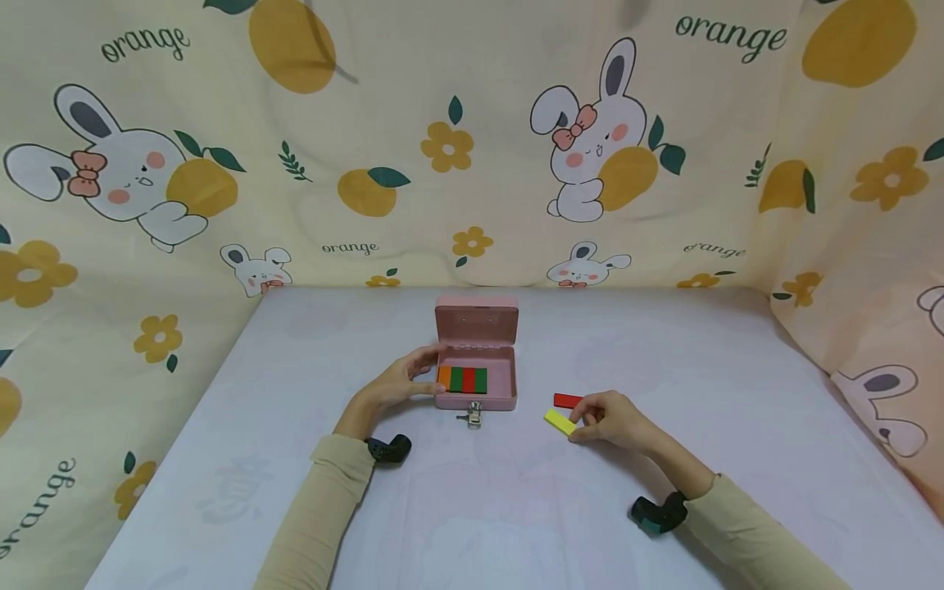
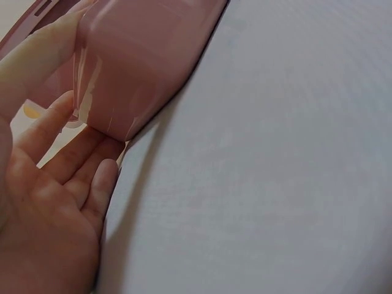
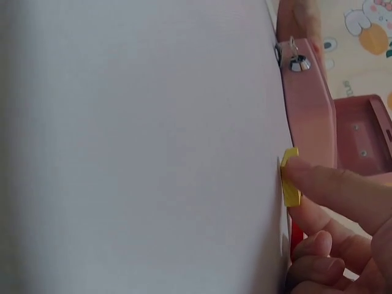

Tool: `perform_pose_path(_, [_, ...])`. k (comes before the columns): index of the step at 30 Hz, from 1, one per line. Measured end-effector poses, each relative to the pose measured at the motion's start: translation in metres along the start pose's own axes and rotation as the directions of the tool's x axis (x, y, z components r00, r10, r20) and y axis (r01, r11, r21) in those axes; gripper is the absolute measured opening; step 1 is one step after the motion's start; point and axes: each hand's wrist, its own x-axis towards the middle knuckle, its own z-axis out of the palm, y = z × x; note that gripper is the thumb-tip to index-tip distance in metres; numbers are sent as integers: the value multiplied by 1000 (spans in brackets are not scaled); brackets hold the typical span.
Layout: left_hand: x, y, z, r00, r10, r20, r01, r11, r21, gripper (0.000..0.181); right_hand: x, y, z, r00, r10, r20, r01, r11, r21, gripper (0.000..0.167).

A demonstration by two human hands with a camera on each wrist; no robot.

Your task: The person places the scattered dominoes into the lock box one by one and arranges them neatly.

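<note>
A pink lidded cash box (image 1: 502,401) stands with its lid (image 1: 477,325) raised. Inside, at its left, several orange, green and red blocks (image 1: 468,380) lie side by side. My left hand (image 1: 396,383) holds the box's left side, the thumb toward the front and the fingers toward the back; in the left wrist view the fingertips meet the box's corner (image 2: 131,67). To the right of the box, my right hand (image 1: 615,422) pinches a yellow block (image 1: 559,422) between thumb and fingers, close to the tabletop. Just behind it a red block (image 1: 567,401) lies on the table, partly covered by the hand.
A lock with a key (image 1: 474,415) sticks out from the box's front. The white tabletop (image 1: 472,508) runs back to a printed cloth (image 1: 398,106) with rabbits and oranges, which also rises along both sides. Each wrist wears a black camera (image 1: 659,515).
</note>
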Motion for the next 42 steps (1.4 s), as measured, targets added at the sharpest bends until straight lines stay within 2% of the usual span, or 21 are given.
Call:
perform_pose_path(8, [-2, 1, -1, 1000, 19, 5, -20, 1000, 23, 74, 4, 6, -9, 989, -96, 112, 93, 995, 32, 29])
perform_pose_path(15, [-2, 1, -1, 1000, 27, 7, -27, 999, 24, 75, 11, 13, -16, 960, -184, 213, 171, 982, 78, 36])
perform_pose_path(20, [-1, 0, 0, 1000, 6, -2, -6, 1000, 13, 73, 14, 12, -19, 935, -232, 270, 211, 972, 102, 39])
perform_pose_path(30, [0, -1, 0, 1000, 1, -6, -1, 1000, 4, 73, 20, 12, -21, 910, -279, 306, 266, 960, 83, 44])
perform_pose_path(37, [-2, 0, 1, 1000, -23, -12, 23, 1000, -9, 73, 24, 10, -19, 909, -260, 325, 264, 964, 34, 46])
perform_pose_path(42, [-3, 3, 1, 1000, -17, -8, 17, 1000, -4, 74, 25, 9, -19, 906, -268, 327, 276, 961, 22, 47])
